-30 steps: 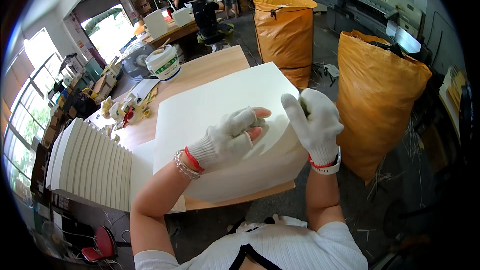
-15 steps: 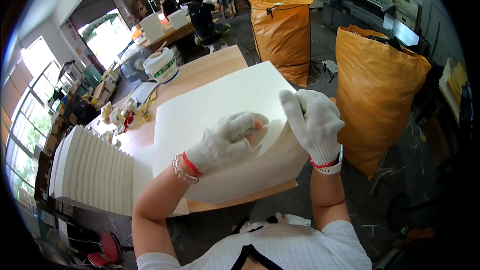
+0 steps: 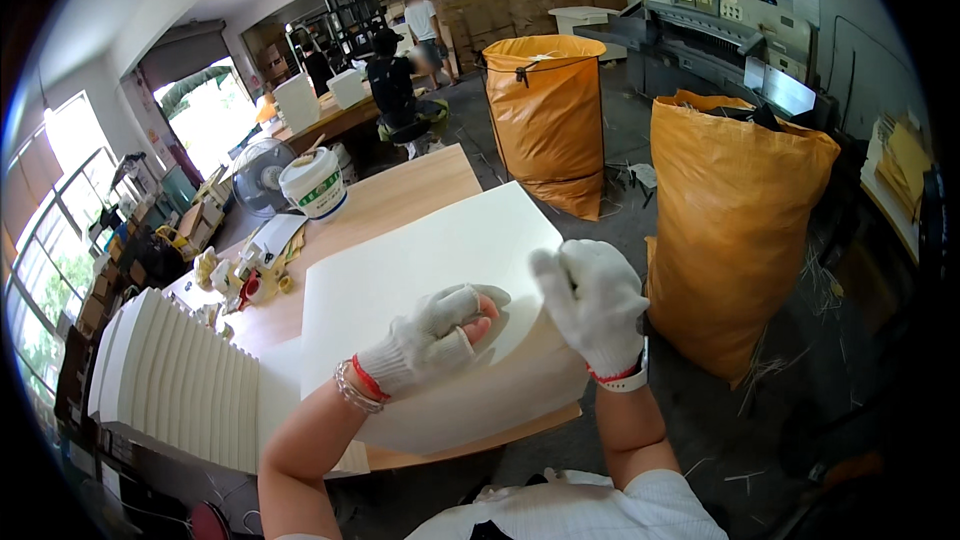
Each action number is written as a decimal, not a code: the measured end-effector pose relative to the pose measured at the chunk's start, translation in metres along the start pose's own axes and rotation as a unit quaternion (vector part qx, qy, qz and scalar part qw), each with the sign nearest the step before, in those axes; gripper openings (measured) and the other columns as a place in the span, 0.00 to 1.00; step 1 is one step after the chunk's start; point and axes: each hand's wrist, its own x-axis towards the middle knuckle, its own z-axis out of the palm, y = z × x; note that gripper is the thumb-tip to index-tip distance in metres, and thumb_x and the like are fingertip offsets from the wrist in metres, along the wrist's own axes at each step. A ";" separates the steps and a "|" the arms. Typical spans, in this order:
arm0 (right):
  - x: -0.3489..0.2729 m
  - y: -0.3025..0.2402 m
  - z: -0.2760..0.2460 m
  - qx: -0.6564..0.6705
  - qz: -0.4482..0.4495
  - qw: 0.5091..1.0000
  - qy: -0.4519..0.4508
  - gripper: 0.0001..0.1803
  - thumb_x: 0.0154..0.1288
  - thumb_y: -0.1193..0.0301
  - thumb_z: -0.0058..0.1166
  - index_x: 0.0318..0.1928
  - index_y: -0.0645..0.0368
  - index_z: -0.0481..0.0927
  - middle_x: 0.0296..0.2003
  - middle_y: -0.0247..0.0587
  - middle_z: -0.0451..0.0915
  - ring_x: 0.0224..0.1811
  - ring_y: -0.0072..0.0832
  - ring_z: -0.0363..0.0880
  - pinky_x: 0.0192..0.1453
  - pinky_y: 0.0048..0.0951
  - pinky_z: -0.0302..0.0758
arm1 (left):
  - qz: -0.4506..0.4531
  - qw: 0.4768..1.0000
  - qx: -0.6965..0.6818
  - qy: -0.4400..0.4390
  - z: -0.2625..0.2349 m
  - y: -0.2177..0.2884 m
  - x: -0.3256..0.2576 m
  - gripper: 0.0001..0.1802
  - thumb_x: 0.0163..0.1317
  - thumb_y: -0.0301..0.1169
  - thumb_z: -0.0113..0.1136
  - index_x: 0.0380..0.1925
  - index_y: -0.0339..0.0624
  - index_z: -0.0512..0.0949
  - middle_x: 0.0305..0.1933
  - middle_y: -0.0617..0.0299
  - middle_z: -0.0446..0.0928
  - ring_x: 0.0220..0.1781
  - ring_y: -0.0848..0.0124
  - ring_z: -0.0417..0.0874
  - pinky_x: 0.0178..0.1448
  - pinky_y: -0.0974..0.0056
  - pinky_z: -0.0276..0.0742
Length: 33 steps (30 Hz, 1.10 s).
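Paper (image 3: 420, 250) lies piled on the table (image 3: 420, 178), unfinished by the look of it: left hand (image 3: 430, 337) half-curled above, right hand (image 3: 593, 302) folded at its right edge; whether either grips, I can't tell. Leftward, a stepped white stack (image 3: 180, 380) already stands arranged.

My left forearm (image 3: 316, 427) angles up toward the right, ending in my white-knit-gloved left hand (image 3: 430, 335), fingers loosely bent, bare tips (image 3: 488, 309) showing. My right forearm (image 3: 632, 428) stands more upright; my white-knit-gloved right hand (image 3: 597, 305) has its fingers curled, thumb side facing left.
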 end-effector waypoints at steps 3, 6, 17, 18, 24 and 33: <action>0.024 -0.020 -0.008 0.108 0.147 0.982 -0.049 0.03 0.65 0.76 0.60 0.37 0.64 0.81 0.21 0.41 0.70 0.27 0.38 0.76 0.30 0.38 0.70 | -0.032 0.999 -0.021 -0.009 0.001 -0.008 -0.002 0.09 0.66 0.22 0.54 0.43 0.37 0.80 0.42 0.57 0.82 0.42 0.67 0.81 0.48 0.64 0.77; 0.013 -0.003 0.000 -0.039 -0.034 0.999 -0.015 0.19 0.52 0.78 0.61 0.47 0.58 0.80 0.30 0.36 0.70 0.29 0.30 0.74 0.31 0.33 0.74 | -0.006 0.999 -0.045 -0.003 0.001 -0.010 -0.001 0.09 0.65 0.22 0.54 0.43 0.37 0.80 0.43 0.57 0.82 0.42 0.68 0.81 0.48 0.65 0.77; -0.015 0.006 0.008 0.034 0.087 0.995 0.038 0.16 0.62 0.79 0.62 0.51 0.63 0.82 0.32 0.41 0.78 0.32 0.37 0.81 0.32 0.36 0.77 | 0.006 0.998 -0.004 -0.069 -0.006 -0.010 -0.004 0.12 0.64 0.30 0.67 0.42 0.40 0.74 0.59 0.53 0.78 0.58 0.63 0.79 0.63 0.59 0.77; -0.017 0.007 0.009 0.015 0.072 0.996 0.041 0.17 0.61 0.80 0.62 0.52 0.63 0.82 0.33 0.41 0.78 0.33 0.37 0.81 0.33 0.36 0.77 | 0.009 0.998 0.009 -0.064 -0.003 -0.008 -0.003 0.15 0.62 0.31 0.70 0.41 0.41 0.74 0.59 0.53 0.78 0.58 0.63 0.79 0.63 0.59 0.78; -0.020 0.010 0.011 -0.068 0.022 0.997 0.035 0.22 0.56 0.81 0.63 0.54 0.64 0.81 0.37 0.41 0.78 0.36 0.36 0.81 0.37 0.34 0.79 | 0.005 0.998 0.011 -0.058 0.000 -0.009 -0.001 0.20 0.55 0.31 0.77 0.40 0.42 0.72 0.59 0.53 0.78 0.58 0.63 0.80 0.63 0.59 0.80; -0.017 0.010 0.011 -0.028 0.034 0.998 0.046 0.23 0.56 0.81 0.64 0.54 0.63 0.81 0.37 0.40 0.78 0.36 0.36 0.82 0.38 0.34 0.80 | -0.013 0.998 0.005 -0.059 -0.002 -0.001 0.000 0.23 0.54 0.32 0.78 0.40 0.43 0.72 0.61 0.54 0.77 0.59 0.63 0.79 0.65 0.59 0.78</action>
